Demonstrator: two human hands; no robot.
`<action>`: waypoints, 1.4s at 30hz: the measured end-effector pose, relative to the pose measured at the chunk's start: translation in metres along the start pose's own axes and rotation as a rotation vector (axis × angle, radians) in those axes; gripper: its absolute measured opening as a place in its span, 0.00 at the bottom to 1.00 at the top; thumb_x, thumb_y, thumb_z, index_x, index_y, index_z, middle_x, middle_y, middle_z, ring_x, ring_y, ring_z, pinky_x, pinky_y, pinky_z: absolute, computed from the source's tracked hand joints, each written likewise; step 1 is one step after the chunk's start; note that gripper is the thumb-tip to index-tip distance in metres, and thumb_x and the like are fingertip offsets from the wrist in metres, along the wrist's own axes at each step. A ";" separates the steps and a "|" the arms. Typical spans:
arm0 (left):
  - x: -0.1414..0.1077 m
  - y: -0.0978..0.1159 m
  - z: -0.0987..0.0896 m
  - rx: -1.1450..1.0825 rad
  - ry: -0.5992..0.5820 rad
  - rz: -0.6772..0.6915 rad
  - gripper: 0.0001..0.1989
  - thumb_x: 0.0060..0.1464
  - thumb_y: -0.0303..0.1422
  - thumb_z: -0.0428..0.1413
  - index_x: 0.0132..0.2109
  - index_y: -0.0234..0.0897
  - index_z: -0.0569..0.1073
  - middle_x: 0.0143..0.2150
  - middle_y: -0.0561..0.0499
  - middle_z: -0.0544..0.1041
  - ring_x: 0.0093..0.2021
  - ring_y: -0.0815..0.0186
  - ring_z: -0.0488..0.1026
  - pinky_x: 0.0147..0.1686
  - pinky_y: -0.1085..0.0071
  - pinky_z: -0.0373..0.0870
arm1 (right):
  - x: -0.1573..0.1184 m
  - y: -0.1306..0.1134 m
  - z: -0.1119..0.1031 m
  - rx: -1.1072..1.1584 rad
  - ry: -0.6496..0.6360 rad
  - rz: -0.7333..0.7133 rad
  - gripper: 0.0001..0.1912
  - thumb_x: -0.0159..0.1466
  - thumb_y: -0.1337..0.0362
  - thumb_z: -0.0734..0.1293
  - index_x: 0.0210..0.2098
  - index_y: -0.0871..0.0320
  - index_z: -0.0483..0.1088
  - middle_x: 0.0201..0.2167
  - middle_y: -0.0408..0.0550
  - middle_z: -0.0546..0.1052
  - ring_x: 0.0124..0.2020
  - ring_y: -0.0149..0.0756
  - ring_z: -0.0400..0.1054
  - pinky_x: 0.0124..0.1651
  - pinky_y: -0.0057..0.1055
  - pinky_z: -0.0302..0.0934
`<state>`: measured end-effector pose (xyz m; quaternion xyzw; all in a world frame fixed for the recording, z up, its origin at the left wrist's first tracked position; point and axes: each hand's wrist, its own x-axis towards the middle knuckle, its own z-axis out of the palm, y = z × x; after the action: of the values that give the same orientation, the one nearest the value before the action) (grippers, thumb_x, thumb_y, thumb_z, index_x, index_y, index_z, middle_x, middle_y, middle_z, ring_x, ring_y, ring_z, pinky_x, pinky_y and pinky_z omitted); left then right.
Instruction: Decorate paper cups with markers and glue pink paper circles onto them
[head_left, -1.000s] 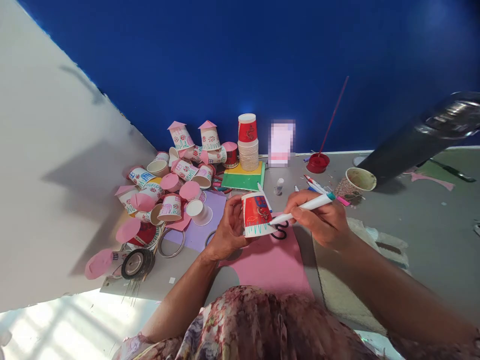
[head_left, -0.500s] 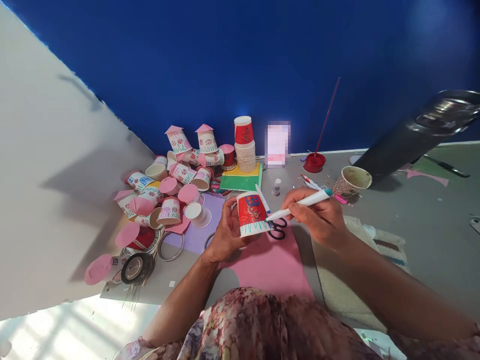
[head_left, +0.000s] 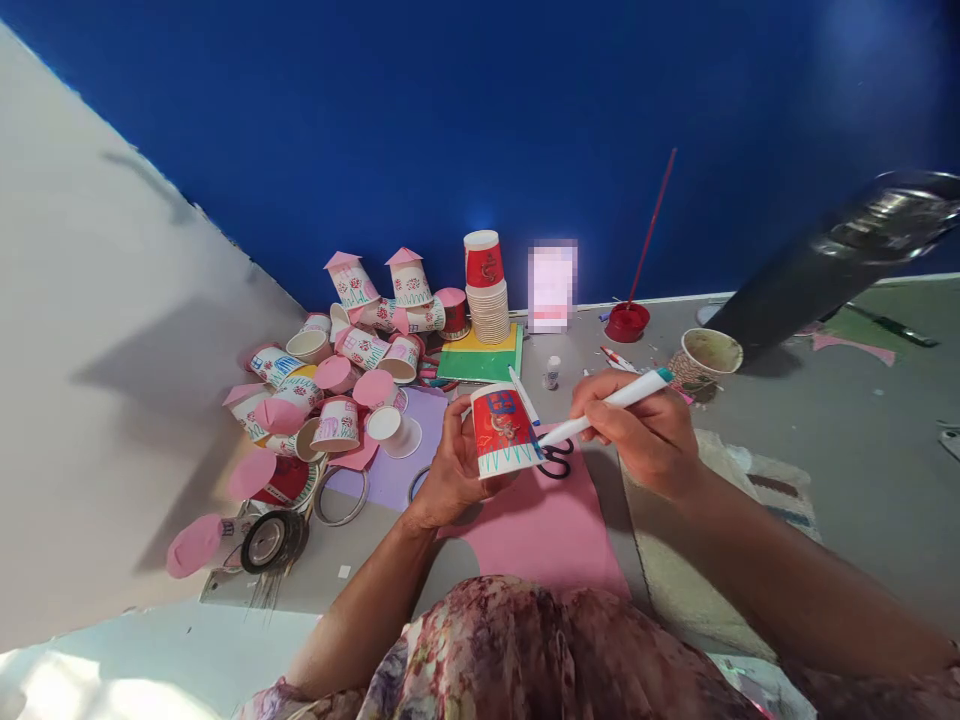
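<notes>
My left hand (head_left: 456, 468) is wrapped round a red and white paper cup (head_left: 504, 432), tilted a little. The cup bears a blue window drawing, a gold emblem and a green zigzag along its white edge. Between the fingers of my right hand (head_left: 646, 430) is a white marker (head_left: 600, 408) with a green end, its tip at the cup's right side near the zigzag. Below the cup lies a pink paper sheet (head_left: 540, 545). Dark-handled scissors (head_left: 556, 460) rest on it, partly hidden by the cup, and another white marker (head_left: 523, 392) lies behind.
Decorated paper cups (head_left: 337, 425) with pink tops crowd the left. A cup stack (head_left: 490, 312) stands on a green and yellow book (head_left: 480, 366). A dark bottle (head_left: 802, 280), a patterned cup (head_left: 705, 362) and a cloth (head_left: 690, 540) are on the right. Tape rolls (head_left: 342, 494) lie left.
The marker tip has shifted slightly right and down along the cup's zigzag edge, and my right hand has moved slightly right. My left hand still holds the cup.
</notes>
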<state>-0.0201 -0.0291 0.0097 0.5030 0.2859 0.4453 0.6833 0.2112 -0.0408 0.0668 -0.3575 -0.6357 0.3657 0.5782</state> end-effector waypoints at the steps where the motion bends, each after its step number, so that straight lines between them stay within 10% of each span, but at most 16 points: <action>1: 0.000 0.000 0.000 0.001 0.004 0.005 0.48 0.40 0.35 0.76 0.62 0.52 0.57 0.55 0.47 0.77 0.49 0.57 0.80 0.50 0.59 0.76 | 0.000 0.000 0.000 0.007 0.020 -0.005 0.13 0.71 0.59 0.66 0.33 0.55 0.76 0.23 0.42 0.75 0.22 0.31 0.67 0.24 0.29 0.59; 42: 0.002 -0.013 -0.013 0.212 -0.050 0.213 0.43 0.43 0.22 0.68 0.64 0.49 0.62 0.64 0.46 0.66 0.66 0.54 0.67 0.65 0.56 0.65 | -0.007 -0.001 0.006 -0.134 -0.142 -0.141 0.11 0.72 0.64 0.64 0.35 0.53 0.76 0.26 0.44 0.77 0.23 0.34 0.69 0.27 0.32 0.63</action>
<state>-0.0259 -0.0225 -0.0073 0.6109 0.2594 0.4699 0.5820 0.2055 -0.0481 0.0636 -0.3232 -0.7215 0.3053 0.5308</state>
